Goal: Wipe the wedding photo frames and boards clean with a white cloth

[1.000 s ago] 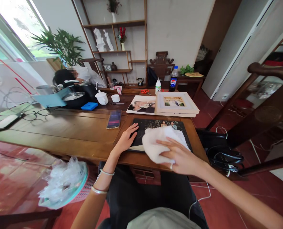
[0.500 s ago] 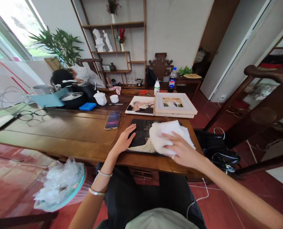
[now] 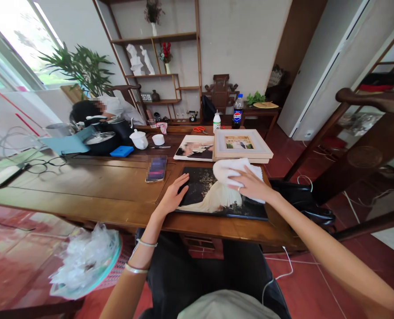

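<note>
A dark photo panel [image 3: 197, 181] with a pale, dress-like shape printed on it lies flat near the table's front edge. My left hand [image 3: 173, 196] rests at the panel's left edge, fingers stretched out and holding nothing. On the panel's upper right, my right hand [image 3: 253, 185] grips a bunched white towel [image 3: 225, 170], fingers bent over it. The towel hides that corner of the print. Just behind the panel lie a smaller photo print [image 3: 195, 148] and a stacked white picture frame [image 3: 263, 150]. A phone [image 3: 156, 168] is left of my left hand.
Behind the frame stand a white bottle [image 3: 216, 122] and a cola bottle [image 3: 237, 113]; orange-handled scissors [image 3: 199, 129] lie nearby. A white teapot [image 3: 139, 139] and a blue box [image 3: 121, 151] are farther left. A bag-lined basket [image 3: 112, 270] stands below. Another person [image 3: 124, 108] leans at the far left.
My right hand has slid the towel up and away from me, uncovering more of the printed dress and the panel's lower right. My left hand stays at the left edge.
</note>
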Tool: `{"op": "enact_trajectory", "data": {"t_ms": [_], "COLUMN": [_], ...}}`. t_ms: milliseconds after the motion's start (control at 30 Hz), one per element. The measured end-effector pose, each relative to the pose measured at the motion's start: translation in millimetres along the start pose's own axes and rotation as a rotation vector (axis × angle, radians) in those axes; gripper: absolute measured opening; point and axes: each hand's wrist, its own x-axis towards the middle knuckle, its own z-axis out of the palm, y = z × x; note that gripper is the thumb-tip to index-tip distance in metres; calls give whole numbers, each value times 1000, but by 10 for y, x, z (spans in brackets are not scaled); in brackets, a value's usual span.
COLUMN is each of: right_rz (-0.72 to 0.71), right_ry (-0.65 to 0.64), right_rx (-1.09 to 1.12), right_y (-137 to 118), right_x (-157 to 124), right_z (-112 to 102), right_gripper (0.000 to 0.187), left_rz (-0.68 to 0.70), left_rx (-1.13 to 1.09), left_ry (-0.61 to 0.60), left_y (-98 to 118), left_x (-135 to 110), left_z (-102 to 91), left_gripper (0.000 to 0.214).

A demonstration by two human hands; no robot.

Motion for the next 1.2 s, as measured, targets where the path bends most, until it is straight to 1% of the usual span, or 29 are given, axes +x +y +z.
{"op": "enact_trajectory", "data": {"t_ms": [67,100,167,267,400,467,500,533,600,700,733,800,867,900,967,1033,1100,1200], "right_rz": [65,83,87,35,-75,-132,-150,-161,-162,-123,-96,-17,65,94,123,116,81,-6], "right_ry": [36,46,38,-23,-125,-164,-177,-186,-187,-121,-86,-20,23,32,34,11,-29,-100], "right_rx": [-39,-51,-59,-31,71,124,142,153,152,104,79,23,-27,-49,-86,-98,-81,-18], "right_y": [137,163,118,-164,-688,-864,-905,-909,-810,-468,-334,-90,74,115,110,-4,-203,-579], "right_x": [37,28,-45,-276,-638,-738,-751,-737,-631,-335,-224,-23,111,142,128,23,-146,-432], "right_z": [28,40,49,22,-56,-85,-91,-92,-77,-29,-11,25,62,81,113,125,107,44], "right_gripper": [33,33,31,34,50,53,53,53,49,34,31,30,34,35,34,35,38,45], "left_rz": [1,1,-1,-5,-11,-9,-5,-1,6,3,2,2,5,7,10,12,12,8], "left_rx": [1,4,11,21,31,34,35,37,42,47,45,39,34,34,36,41,43,42], "left_ry": [4,4,0,-3,-6,-7,-9,-11,-17,-26,-26,-22,-16,-13,-8,-7,-3,3], "left_y": [-1,-1,2,14,32,33,30,26,15,-4,-10,-19,-28,-32,-41,-46,-47,-43], "left_x": [1,2,3,5,7,6,6,5,4,4,4,3,0,-1,-3,-3,-1,4], "left_z": [1,1,3,7,11,10,10,9,8,10,12,16,21,24,31,37,41,42], "left_gripper": [41,41,41,42,43,42,42,41,41,42,42,41,41,41,40,41,42,42]}}
